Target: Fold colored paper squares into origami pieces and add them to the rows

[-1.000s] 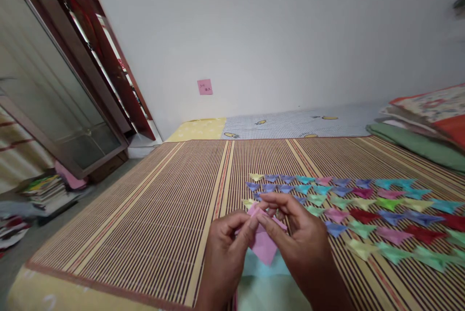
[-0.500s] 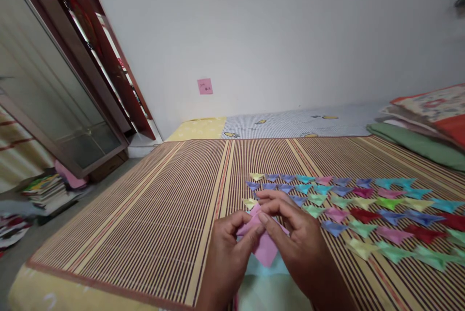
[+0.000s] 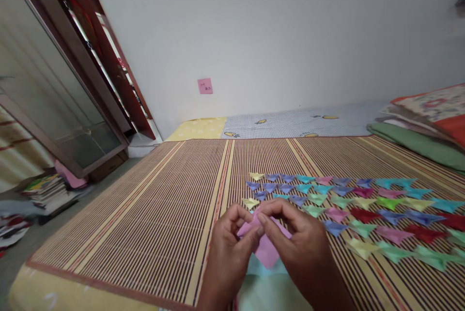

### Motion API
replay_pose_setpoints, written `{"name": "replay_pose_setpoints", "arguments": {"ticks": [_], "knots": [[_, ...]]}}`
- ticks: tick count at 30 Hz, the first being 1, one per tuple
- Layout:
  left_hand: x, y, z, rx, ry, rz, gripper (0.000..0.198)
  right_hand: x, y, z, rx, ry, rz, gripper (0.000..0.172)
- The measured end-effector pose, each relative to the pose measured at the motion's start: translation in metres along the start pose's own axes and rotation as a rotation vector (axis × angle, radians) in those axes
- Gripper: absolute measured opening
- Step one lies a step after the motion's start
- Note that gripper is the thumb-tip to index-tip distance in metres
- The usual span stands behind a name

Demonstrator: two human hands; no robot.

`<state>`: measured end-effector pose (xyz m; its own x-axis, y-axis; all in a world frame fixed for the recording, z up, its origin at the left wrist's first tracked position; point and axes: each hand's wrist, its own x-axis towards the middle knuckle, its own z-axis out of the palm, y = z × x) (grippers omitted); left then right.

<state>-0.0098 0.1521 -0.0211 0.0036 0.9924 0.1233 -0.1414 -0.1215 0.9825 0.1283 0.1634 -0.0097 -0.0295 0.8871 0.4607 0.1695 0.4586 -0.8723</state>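
Note:
A sheet of pink paper (image 3: pixel 267 253), partly folded, is held up between both hands near the bottom centre. My left hand (image 3: pixel 230 243) pinches its left side with thumb and fingers. On the upper right part of the paper, my right hand (image 3: pixel 301 233) is closed, its thumb pressing near the top corner. Fingers cover the top of the paper. Below it lie light blue and pale green sheets (image 3: pixel 272 291). Rows of small folded paper pieces (image 3: pixel 336 214) in several colours lie beyond and to the right of my hands; a yellow one (image 3: pixel 250 203) is just past the left fingers.
A striped bamboo mat (image 3: pixel 163 204) covers the bed. Folded bedding (image 3: pixel 417 146) is piled at the right edge. A pink note (image 3: pixel 205 86) sticks to the white wall behind. At left are a glass-panelled door (image 3: pixel 65 73) and a stack of books (image 3: pixel 45 190).
The right fingers have curled down and in toward the paper's top, uncovering folded pieces behind them. The left hand and the pink paper have barely moved.

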Motion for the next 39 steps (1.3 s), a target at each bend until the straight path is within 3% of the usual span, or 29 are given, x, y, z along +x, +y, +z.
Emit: {"name": "replay_pose_setpoints", "arguments": {"ticks": [9,39], "knots": [[0.0018,0.0063,0.0033,-0.11,-0.036,-0.066,0.036,0.0008,0.0033,-0.0006,-0.041,0.015,0.021,0.011],[-0.0026,0.0098,-0.0011,0.0,-0.119,-0.062,0.026,-0.0008,0.0011,0.0005,0.02,-0.024,0.058,0.014]]}}
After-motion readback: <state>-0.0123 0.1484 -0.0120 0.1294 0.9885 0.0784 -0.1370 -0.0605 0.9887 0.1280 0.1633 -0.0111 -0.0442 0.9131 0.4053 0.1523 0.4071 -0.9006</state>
